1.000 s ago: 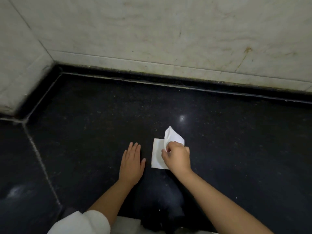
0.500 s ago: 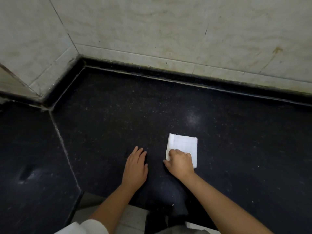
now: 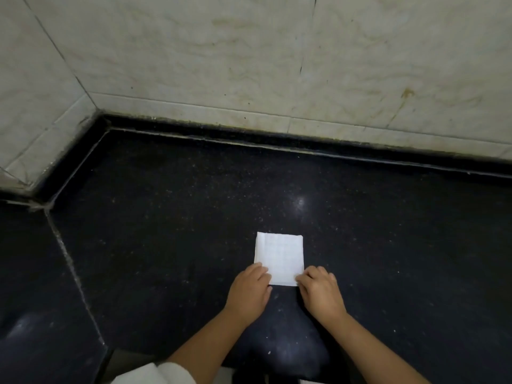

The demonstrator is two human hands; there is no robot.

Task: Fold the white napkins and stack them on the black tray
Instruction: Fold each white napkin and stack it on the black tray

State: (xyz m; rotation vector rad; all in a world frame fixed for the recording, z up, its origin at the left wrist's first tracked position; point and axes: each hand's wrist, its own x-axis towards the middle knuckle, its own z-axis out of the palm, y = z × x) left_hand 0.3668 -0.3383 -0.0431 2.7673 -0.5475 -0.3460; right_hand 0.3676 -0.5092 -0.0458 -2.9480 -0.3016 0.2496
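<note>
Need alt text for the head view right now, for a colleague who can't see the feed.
Two bare hands, left hand and right hand, grip the near corners of a folded square white paper napkin lying flat on a speckled black stone countertop. Pale marbled wall tiles rise behind; no tray is visible.

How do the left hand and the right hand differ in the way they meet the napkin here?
The left hand is at the white napkin's near left corner; the right hand is at its near right corner. The left hand's fingers overlap the napkin a little more than the right hand's. Both have curled fingers on the near edge, over the black countertop.
</note>
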